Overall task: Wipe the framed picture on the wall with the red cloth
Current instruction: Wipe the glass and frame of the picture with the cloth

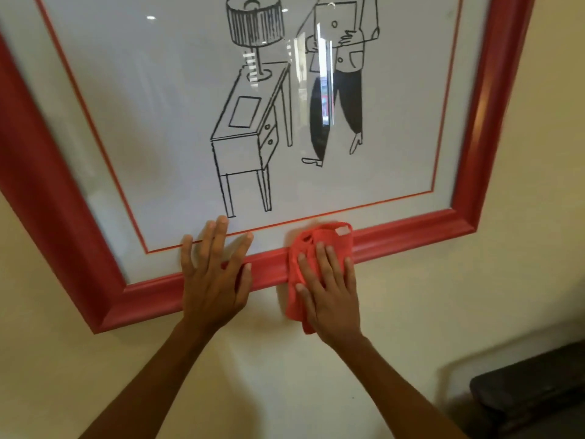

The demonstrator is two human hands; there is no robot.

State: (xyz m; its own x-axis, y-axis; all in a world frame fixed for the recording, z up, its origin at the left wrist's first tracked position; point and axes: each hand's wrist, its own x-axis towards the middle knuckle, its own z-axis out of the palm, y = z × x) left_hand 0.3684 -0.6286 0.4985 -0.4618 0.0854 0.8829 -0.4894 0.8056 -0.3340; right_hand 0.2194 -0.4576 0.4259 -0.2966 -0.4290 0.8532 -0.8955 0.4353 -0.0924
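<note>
A large framed picture with a thick red frame (411, 231) hangs on the cream wall; its glass covers a black line drawing of a desk, a lamp and a standing figure. My left hand (212, 274) lies flat with fingers spread on the bottom rail and the lower glass. My right hand (327, 288) presses the red cloth (319, 242) flat against the bottom rail, just right of the left hand. The cloth hangs over the rail onto the wall below.
The cream wall (95, 375) spreads below and to the right of the frame. A dark piece of furniture (531, 394) sits at the lower right. Bright reflections streak the glass near the drawn figure.
</note>
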